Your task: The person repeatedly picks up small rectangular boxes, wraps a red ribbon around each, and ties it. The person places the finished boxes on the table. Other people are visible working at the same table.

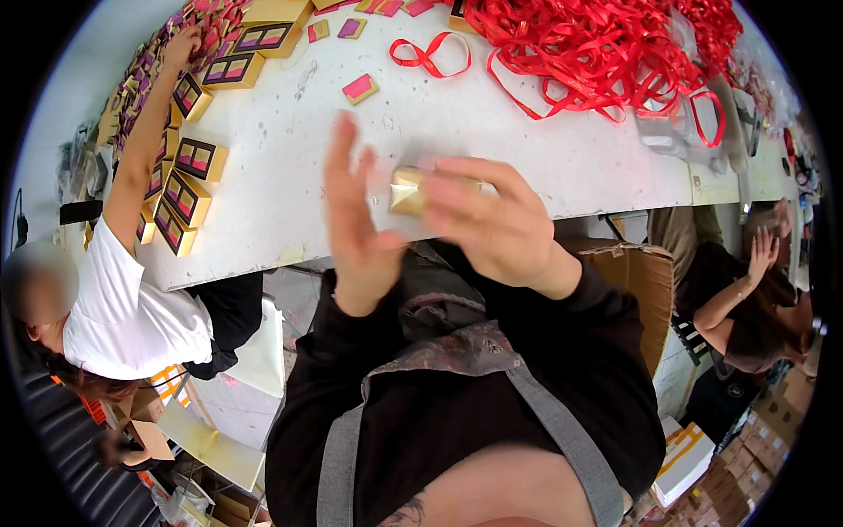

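My right hand [494, 221] is closed around a small gold box [407, 191] above the near edge of the white table [296, 165]. Its fingers blur over the box, so part of it is hidden. To the left of the box my left hand [359, 224] is raised with fingers apart, blurred, holding nothing that shows. Beyond the hands lie one small pink and gold packet [360, 88] and a looped red ribbon [431, 56]. A large heap of red ribbons [579, 59] covers the back right of the table.
Open gold boxes with dark inserts [201, 159] stand at the left, beside a pile of small packets [141, 85]. A co-worker in white [132, 296] reaches across there. A cardboard carton [632, 283] stands by my right side. Another person [757, 309] sits further right.
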The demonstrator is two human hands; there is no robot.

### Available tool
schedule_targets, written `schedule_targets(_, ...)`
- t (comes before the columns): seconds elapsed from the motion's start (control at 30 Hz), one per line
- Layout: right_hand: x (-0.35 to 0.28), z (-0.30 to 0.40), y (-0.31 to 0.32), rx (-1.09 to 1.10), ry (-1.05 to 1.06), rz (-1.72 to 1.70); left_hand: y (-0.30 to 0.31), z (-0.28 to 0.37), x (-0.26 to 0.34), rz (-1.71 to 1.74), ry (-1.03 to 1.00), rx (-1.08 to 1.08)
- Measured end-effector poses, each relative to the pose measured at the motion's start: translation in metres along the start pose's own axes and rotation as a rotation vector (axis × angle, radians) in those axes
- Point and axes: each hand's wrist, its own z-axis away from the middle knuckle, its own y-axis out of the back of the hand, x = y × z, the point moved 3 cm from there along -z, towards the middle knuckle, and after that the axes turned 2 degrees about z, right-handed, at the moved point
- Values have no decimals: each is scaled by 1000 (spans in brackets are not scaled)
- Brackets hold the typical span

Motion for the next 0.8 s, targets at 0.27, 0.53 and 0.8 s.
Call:
schedule_targets(0.27,112,-41,1,24,-140,788,62,-1,-21,295,519,37)
schedule_targets(0.53,94,-51,13,-59,-950,-447,36,-36,-9,91,297,166)
schedule_targets(0.8,72,-61,0,-245,-1010,-417,-15,-45,-2,-262,-10,-49)
